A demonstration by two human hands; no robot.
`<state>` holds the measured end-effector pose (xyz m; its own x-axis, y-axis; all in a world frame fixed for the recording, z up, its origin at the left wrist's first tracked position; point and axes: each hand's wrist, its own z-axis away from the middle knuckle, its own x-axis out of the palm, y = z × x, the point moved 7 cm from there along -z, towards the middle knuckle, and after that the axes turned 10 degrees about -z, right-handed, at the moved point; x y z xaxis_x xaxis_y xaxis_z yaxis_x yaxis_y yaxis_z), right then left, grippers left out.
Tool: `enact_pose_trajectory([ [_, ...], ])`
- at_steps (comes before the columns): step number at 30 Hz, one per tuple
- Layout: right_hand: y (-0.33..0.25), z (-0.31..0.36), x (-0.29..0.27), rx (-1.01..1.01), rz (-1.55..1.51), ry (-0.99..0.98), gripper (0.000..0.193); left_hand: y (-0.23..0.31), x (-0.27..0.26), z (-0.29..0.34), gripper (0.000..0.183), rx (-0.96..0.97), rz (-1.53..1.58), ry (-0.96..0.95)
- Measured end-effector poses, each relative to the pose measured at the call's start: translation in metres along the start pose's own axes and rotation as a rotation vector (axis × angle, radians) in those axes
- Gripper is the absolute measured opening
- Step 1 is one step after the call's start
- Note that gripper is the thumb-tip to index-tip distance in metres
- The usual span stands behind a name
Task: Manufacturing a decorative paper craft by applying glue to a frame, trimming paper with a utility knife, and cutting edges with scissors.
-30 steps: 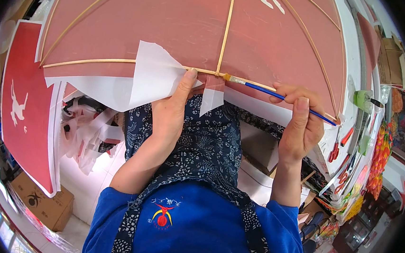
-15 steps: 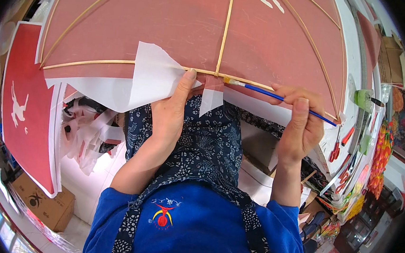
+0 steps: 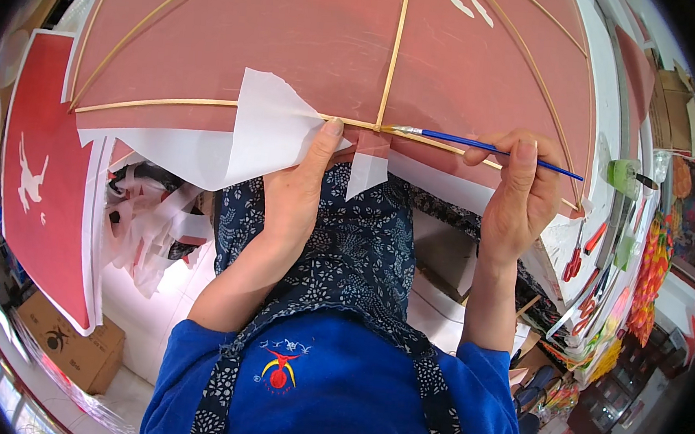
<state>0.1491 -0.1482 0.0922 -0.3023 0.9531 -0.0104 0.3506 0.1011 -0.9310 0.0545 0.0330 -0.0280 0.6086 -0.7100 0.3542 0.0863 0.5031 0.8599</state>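
A large red sheet (image 3: pixel 296 42) with thin wooden strips (image 3: pixel 394 49) across it lies in front of me, like a kite on a frame. In my right hand (image 3: pixel 521 194) is a slim blue paintbrush (image 3: pixel 484 146), its bristles touching the spot where the upright strip meets the lower one. My left hand (image 3: pixel 300 176) pinches the sheet's near edge, thumb on top beside the lower strip, fingers hidden underneath. A white-backed flap (image 3: pixel 269 129) is folded up over that strip next to my thumb. Right of it, a small tab (image 3: pixel 369 166) hangs at the near edge.
At the left hangs another red panel (image 3: pixel 48 185) with a white bird shape, above a cardboard box (image 3: pixel 68 342). Paper scraps (image 3: pixel 151 226) are heaped beside my lap. Along the right lie red-handled scissors (image 3: pixel 573 263) and a green container (image 3: pixel 624 177).
The brush tip has moved slightly up and left onto the strips' joint, and my right hand has risen a little. My left hand still holds the edge in nearly the same place.
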Motion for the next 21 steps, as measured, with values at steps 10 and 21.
enact_pose_trajectory([
  [10,-0.006,-0.007,-0.002,0.010,-0.091,0.027,0.022,0.001,0.000,-0.002,0.025,0.046,0.025,0.015],
  [21,-0.007,-0.012,0.023,-0.011,0.059,-0.075,0.016,0.003,0.002,-0.001,0.024,0.018,0.000,0.005],
])
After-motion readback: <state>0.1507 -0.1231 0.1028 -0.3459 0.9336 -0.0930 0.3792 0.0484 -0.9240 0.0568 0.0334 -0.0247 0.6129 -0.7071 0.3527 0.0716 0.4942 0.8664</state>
